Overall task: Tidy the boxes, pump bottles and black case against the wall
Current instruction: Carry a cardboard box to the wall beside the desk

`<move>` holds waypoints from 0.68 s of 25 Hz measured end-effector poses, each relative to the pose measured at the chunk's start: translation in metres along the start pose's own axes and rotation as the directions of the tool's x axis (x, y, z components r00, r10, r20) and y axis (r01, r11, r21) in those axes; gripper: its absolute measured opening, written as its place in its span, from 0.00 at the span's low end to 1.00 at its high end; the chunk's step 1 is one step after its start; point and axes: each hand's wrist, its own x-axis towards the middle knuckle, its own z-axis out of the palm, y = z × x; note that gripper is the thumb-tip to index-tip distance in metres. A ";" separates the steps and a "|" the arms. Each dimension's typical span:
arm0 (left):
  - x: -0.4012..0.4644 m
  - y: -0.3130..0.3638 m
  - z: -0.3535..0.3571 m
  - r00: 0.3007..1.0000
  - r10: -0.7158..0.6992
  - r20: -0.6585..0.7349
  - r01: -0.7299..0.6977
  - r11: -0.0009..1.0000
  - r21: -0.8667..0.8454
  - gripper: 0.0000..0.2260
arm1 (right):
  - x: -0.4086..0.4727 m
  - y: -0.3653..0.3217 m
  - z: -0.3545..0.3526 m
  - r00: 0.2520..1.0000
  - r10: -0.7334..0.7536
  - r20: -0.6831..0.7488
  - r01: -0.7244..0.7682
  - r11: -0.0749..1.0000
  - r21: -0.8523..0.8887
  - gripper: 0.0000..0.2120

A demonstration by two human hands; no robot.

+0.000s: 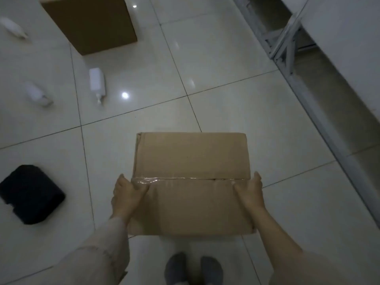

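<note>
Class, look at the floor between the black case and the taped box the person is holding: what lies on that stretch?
Nothing: in the head view, only bare floor tiles separate the black case from the taped box.

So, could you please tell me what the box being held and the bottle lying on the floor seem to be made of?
The held box: matte brown corrugated cardboard, judging by its folded flaps, sealed with glossy clear tape. The bottle: probably white plastic, smooth and opaque; blur leaves this uncertain.

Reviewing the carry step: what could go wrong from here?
1. Left hand and right hand only clasp the taped brown cardboard box at its sides; it might slip.
2. The box hides the floor ahead; the white pump bottle lying there could trip them.
</note>
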 end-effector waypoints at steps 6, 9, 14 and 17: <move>0.023 -0.021 0.007 0.987 -0.028 0.157 0.051 0.988 -0.146 0.38 | 0.005 0.005 0.006 1.000 0.012 0.014 -0.012 1.000 -0.001 0.28; 0.026 -0.026 0.003 0.979 -0.052 0.199 0.086 0.982 -0.168 0.29 | 0.003 0.008 -0.013 0.999 0.015 0.043 -0.020 0.992 0.122 0.33; 0.021 -0.035 0.013 0.990 -0.022 0.138 0.057 0.966 -0.252 0.34 | 0.002 0.021 -0.007 0.982 0.053 0.180 -0.088 0.977 0.196 0.35; 0.001 -0.031 0.004 1.000 0.016 -0.027 -0.022 0.973 -0.231 0.31 | -0.010 0.017 -0.011 0.982 -0.016 0.187 -0.035 0.963 0.265 0.34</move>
